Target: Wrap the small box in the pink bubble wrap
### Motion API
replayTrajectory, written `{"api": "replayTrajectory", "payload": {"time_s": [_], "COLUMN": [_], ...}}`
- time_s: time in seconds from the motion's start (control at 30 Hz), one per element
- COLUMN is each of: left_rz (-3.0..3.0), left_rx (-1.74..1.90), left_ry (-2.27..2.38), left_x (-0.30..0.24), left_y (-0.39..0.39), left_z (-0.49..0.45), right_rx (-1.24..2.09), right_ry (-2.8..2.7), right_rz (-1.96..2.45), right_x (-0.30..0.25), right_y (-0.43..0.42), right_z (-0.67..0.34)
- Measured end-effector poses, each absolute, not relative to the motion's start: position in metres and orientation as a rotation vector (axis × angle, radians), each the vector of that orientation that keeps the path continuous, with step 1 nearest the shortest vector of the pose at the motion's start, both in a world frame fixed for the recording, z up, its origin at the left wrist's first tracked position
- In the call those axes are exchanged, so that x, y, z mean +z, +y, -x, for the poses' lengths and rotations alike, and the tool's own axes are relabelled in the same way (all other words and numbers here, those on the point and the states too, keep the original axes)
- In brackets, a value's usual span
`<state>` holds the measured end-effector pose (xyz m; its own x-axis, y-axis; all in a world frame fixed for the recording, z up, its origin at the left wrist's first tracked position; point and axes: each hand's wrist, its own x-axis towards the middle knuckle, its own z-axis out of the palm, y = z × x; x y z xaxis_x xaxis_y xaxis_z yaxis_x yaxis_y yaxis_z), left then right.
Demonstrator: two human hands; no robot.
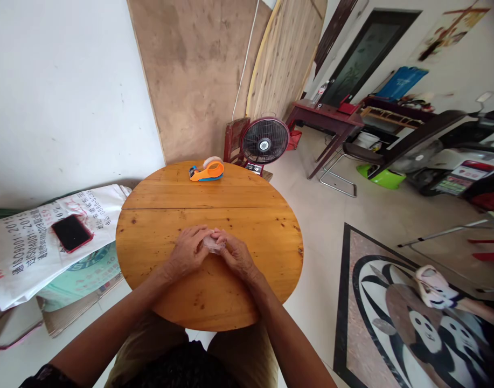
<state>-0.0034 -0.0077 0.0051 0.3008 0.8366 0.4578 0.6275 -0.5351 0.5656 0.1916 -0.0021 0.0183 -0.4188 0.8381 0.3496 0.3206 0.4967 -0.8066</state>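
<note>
Both my hands rest together at the middle of a round wooden table (169,183). My left hand (188,251) and my right hand (235,254) have their fingers curled around a small pale, translucent item (213,243) held between them; I cannot make out what it is. An orange tape dispenser (207,170) with a white roll lies at the table's far edge, well beyond my hands.
A black phone in a red case (71,233) lies on white printed sacks (24,242) to the left. A small black fan (265,143) stands behind the table. A dark wooden desk (325,116) and chairs are at right, and a panda floor mat (412,318) lies at lower right.
</note>
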Motion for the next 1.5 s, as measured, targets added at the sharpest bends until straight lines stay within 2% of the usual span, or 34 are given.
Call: {"api": "replayTrajectory", "payload": {"time_s": [0.2,0.47,0.63,0.73,0.83,1.0,1.07,1.23,1.5], "left_rz": [-2.474,-2.695,-2.744,-2.689,-2.511,-2.045,-1.927,-1.660,-1.335], "left_rx": [0.920,1.093,1.079,1.081,1.070,0.799,0.763,0.912,1.025], "left_ry": [1.153,1.247,1.185,1.132,1.120,1.084,1.063,0.963,0.785], "left_x": [-0.002,-0.014,-0.018,-0.021,-0.016,0.011,0.018,0.016,0.003], "left_y": [-0.015,-0.011,0.000,0.009,0.016,0.016,0.013,0.009,0.022], "left_z": [0.023,0.017,0.021,0.023,0.023,0.020,0.017,0.003,-0.008], "right_rx": [0.672,0.241,0.165,0.248,0.468,1.203,1.386,1.432,1.222], "right_ry": [-2.096,-2.311,-2.335,-2.278,-2.185,-1.901,-1.776,-1.676,-1.688], "right_rz": [0.828,0.688,0.759,0.796,0.846,1.005,1.008,1.027,1.111], "right_x": [0.011,-0.007,-0.012,-0.008,0.002,0.019,0.020,0.018,0.015], "right_y": [-0.004,0.002,0.006,0.010,0.017,0.032,0.036,0.038,0.051], "right_z": [-0.197,-0.204,-0.201,-0.199,-0.199,-0.205,-0.207,-0.203,-0.196]}}
